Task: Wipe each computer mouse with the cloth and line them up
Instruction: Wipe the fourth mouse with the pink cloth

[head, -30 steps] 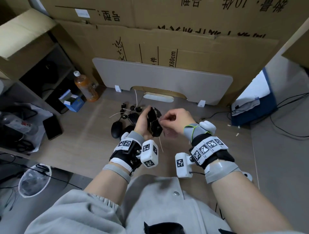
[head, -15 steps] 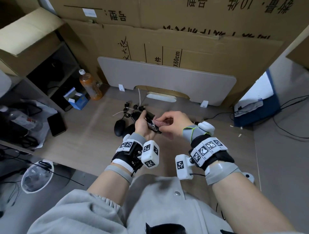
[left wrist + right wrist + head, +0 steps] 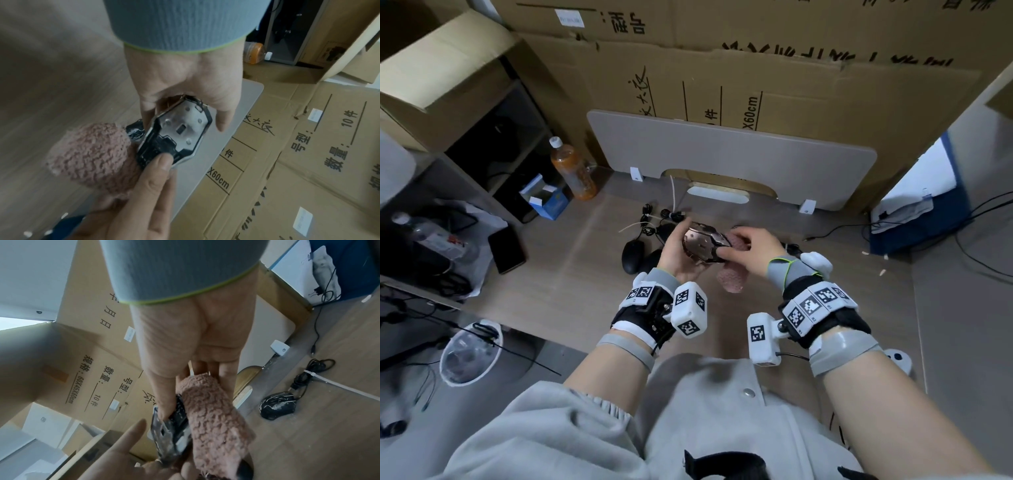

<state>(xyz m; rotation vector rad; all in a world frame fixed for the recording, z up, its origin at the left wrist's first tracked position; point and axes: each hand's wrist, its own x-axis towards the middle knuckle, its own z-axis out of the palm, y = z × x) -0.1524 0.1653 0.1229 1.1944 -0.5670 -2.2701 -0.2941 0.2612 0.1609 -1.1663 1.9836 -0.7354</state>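
Note:
An angular black gaming mouse (image 3: 703, 244) (image 3: 179, 131) (image 3: 171, 426) is held above the wooden floor with its shiny metal underside up. My left hand (image 3: 681, 248) (image 3: 185, 91) grips it from the left, fingers curled round its sides. My right hand (image 3: 744, 248) (image 3: 191, 345) holds a fuzzy pink cloth (image 3: 732, 279) (image 3: 88, 154) (image 3: 211, 418) bunched against the mouse's far side, its thumb pressing the rim. Two black mice (image 3: 632, 255) lie on the floor behind my left hand. One more, marked with white smears (image 3: 277, 405), lies beside bundled cables (image 3: 654, 219).
A grey board (image 3: 729, 161) leans on cardboard boxes at the back. An orange drink bottle (image 3: 573, 171), a blue box (image 3: 548, 202) and a phone (image 3: 506, 250) sit at the left. A blue bin (image 3: 921, 219) and loose wires lie at the right.
The mouse has been turned from edge-on to underside up in my left hand. The pink cloth has come into plain view under my right hand, against the mouse.

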